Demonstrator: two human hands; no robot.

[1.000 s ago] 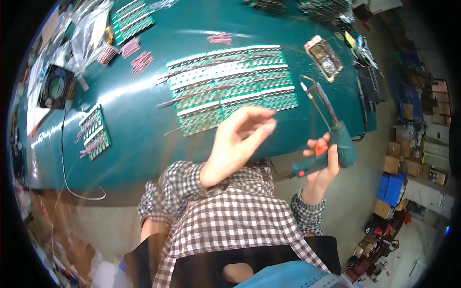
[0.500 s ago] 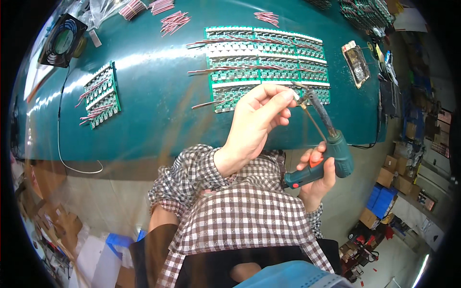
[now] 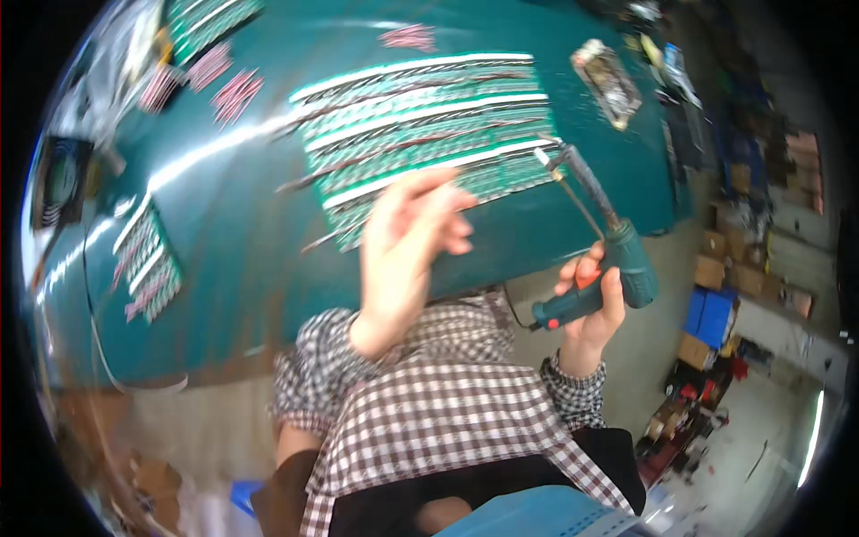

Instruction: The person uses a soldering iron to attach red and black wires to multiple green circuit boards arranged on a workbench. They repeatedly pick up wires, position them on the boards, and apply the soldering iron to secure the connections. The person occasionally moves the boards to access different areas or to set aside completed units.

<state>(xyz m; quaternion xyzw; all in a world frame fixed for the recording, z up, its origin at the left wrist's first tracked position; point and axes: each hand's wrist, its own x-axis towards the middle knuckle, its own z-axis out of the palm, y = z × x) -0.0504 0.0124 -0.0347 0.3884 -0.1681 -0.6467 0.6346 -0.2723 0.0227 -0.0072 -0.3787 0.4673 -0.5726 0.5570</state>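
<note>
My right hand [image 3: 591, 291] grips a green pistol-shaped soldering gun [image 3: 633, 268] with an orange-red trigger. Its dark barrel and thin feed tube point up and away, and a small white piece [image 3: 541, 156] shows at the tip. My left hand [image 3: 403, 246], blurred by motion, is off the gun with its fingers loosely bent and apart; nothing shows in them. It hovers over the near edge of a block of green circuit boards [image 3: 429, 130], which lie in rows with white strips and red-and-dark wires across them.
A smaller board panel [image 3: 150, 259] with wires lies at the left, near a black fan [image 3: 63, 183] and its cord. Bundles of pink-red wires [image 3: 237, 96] and more boards [image 3: 210, 22] are at the back left. A worn, shiny rectangular block [image 3: 608, 82] sits at the right.
My left hand has pulled back leftward from the gun's tip. The gun stays in my right hand at nearly the same place. The whole view has turned, shifting the table's things leftward.
</note>
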